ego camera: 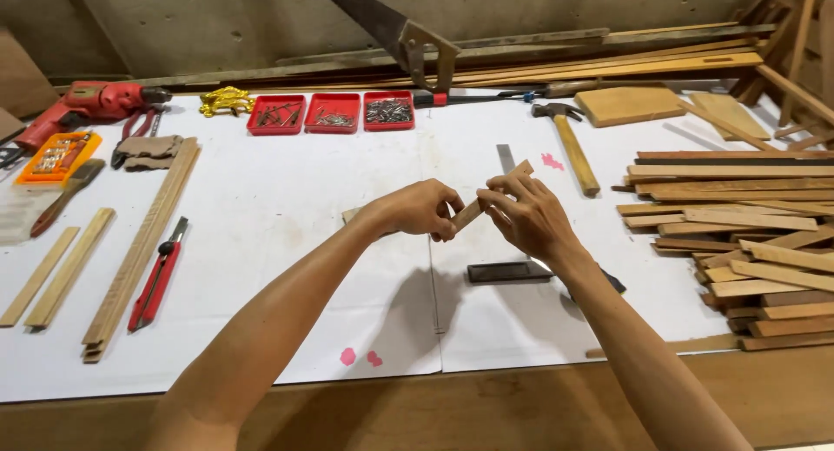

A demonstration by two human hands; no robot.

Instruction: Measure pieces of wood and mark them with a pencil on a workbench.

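Now I hold a small wooden strip (pixel 473 209) above the middle of the white table (pixel 287 216), my left hand (pixel 421 209) pinched on its lower end and my right hand (pixel 526 215) closed on its upper end. Under my right hand a try square (pixel 507 271) lies flat, a hammer (pixel 569 142) is toward the far edge, and a stack of wooden slats (pixel 747 234) is at the right edge.

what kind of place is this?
Most likely a small woodworking bench. Both hands hold a short wooden strip above a white-covered table; a hammer, a red power drill, red trays of nails and stacked wood offcuts lie around.
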